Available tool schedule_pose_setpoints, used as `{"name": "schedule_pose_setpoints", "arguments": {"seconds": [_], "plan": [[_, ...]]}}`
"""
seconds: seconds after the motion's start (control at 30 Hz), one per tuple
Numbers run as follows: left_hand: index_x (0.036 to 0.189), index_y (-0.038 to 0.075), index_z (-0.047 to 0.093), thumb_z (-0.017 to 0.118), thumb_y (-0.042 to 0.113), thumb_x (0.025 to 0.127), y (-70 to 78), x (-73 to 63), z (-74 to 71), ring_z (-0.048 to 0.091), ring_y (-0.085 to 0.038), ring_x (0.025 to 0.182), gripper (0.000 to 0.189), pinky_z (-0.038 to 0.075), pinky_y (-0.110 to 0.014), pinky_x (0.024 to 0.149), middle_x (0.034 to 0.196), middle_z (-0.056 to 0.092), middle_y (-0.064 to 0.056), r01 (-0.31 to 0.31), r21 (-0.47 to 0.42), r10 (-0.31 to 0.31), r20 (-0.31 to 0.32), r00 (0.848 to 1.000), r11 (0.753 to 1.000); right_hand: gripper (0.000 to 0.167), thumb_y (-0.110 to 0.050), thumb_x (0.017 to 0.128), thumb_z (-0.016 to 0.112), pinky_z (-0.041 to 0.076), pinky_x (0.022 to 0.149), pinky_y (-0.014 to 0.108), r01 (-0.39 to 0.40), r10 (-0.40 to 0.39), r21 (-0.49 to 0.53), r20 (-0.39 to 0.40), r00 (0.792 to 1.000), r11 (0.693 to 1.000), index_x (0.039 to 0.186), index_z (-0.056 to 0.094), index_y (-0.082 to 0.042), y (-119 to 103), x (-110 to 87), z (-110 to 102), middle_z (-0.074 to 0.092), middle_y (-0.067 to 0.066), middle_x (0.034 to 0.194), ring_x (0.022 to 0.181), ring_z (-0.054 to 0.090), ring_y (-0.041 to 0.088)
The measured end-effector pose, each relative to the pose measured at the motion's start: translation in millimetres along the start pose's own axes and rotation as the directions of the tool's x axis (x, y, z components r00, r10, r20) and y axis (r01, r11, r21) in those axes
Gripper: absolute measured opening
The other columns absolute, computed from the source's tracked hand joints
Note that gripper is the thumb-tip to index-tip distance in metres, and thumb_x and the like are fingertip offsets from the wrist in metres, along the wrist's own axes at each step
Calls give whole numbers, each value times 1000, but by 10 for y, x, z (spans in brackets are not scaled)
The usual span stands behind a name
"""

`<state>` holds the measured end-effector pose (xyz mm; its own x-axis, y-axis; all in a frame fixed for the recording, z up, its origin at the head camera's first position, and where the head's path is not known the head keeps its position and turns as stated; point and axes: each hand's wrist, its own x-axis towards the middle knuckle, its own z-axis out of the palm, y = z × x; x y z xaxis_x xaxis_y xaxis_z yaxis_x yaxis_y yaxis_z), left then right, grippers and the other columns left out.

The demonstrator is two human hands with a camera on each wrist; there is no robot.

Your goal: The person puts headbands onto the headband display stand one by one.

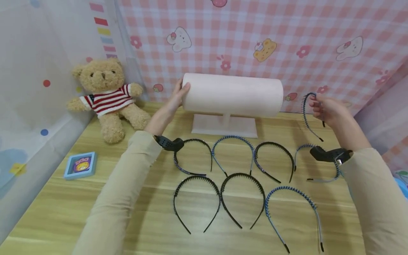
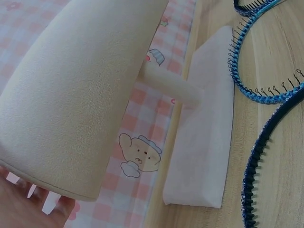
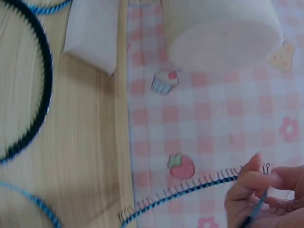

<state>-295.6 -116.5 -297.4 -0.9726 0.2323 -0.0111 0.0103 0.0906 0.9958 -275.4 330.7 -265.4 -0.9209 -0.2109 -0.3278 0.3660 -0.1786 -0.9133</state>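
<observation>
My left hand (image 1: 173, 98) holds the left end of a pale padded cylinder (image 1: 232, 94), the top of a headband stand with a flat white base (image 1: 223, 126). In the left wrist view the fingertips vanish behind the cylinder's rim. To the right of the cylinder, my right hand (image 1: 331, 109) pinches a blue toothed headband (image 1: 305, 113) near its bend, held up apart from the stand. The right wrist view shows that headband's row of wire teeth pointing up (image 3: 183, 192). The cylinder bears no headband where I can see it.
In front of the stand lie several toothed headbands in two rows, among them a blue one (image 1: 233, 136) and a black one (image 1: 241, 174). A teddy bear (image 1: 105, 83) sits at the left, behind a small blue frame (image 1: 92, 165). Checked cloth (image 1: 207, 21) hangs behind.
</observation>
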Motion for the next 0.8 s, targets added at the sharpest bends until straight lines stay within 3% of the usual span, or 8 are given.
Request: {"name": "schedule_pose_setpoints", "arguments": {"seconds": [0.13, 0.33, 0.43, 0.5, 0.57, 0.7, 0.73, 0.8], "plan": [[148, 21, 0, 33, 41, 96, -3, 15, 6, 10, -20, 140, 64, 17, -46, 111, 155, 2, 0, -5, -15, 5, -3, 1000, 1000, 23, -17, 93, 48, 43, 62, 19, 69, -68, 39, -9, 998, 997, 82, 67, -12, 29, -15, 97, 61, -3, 74, 65, 51, 7], [148, 21, 0, 33, 40, 96, 3, 16, 11, 8, -19, 141, 64, 17, -46, 111, 155, 1, 0, -2, -18, 2, -13, 1000, 1000, 11, -14, 86, 60, 44, 64, 17, 193, -194, -40, -11, 981, 980, 83, 71, -14, 93, -51, 324, 65, -6, 78, 68, 54, 6], [148, 22, 0, 33, 40, 96, 10, 17, 11, 8, -19, 141, 64, 16, -46, 111, 155, 1, -1, -2, -25, 2, -12, 1000, 1000, 9, -14, 84, 63, 47, 66, 16, 286, -288, -128, -3, 958, 950, 85, 72, -15, 144, -53, 441, 67, -8, 80, 70, 58, 5], [148, 22, 0, 33, 40, 96, 13, 18, 12, 8, -19, 141, 64, 16, -45, 112, 155, 0, -1, 4, -26, -4, -10, 1000, 1000, 10, -15, 84, 64, 48, 70, 14, 334, -344, -285, 16, 939, 898, 87, 73, -19, 184, -55, 505, 69, -12, 83, 77, 59, 1], [148, 22, 0, 33, 40, 96, 15, 16, 13, 9, -20, 141, 64, 16, -44, 112, 155, 0, -1, 9, -24, -9, -9, 1000, 1000, 10, -18, 84, 65, 47, 68, 14, 361, -397, -500, 38, 917, 787, 88, 73, -22, 232, -55, 565, 67, -18, 82, 77, 58, 0], [148, 22, -1, 33, 40, 96, 13, 7, 8, 8, -19, 141, 64, 16, -44, 112, 155, 0, 0, 17, -24, -18, -14, 1000, 1000, 11, -18, 84, 66, 44, 61, 12, 426, -499, -823, 207, 841, 377, 90, 73, -12, 325, -49, 707, 66, -16, 79, 69, 53, -5], [148, 22, -1, 33, 40, 96, 14, 6, 7, 8, -19, 141, 64, 16, -44, 112, 155, -1, 0, 17, -23, -17, -15, 1000, 1000, 12, -16, 84, 66, 43, 59, 12, 443, -518, -849, 252, 818, 286, 89, 72, -8, 341, -41, 740, 67, -10, 79, 67, 52, -5], [148, 22, -2, 33, 40, 96, 15, 3, 3, 7, -19, 141, 65, 16, -44, 112, 156, -2, 0, 15, -23, -15, -15, 1000, 1000, 11, -11, 83, 67, 43, 58, 11, 473, -540, -868, 327, 776, 154, 87, 71, -2, 365, -29, 798, 68, 1, 80, 64, 52, -8]]}}
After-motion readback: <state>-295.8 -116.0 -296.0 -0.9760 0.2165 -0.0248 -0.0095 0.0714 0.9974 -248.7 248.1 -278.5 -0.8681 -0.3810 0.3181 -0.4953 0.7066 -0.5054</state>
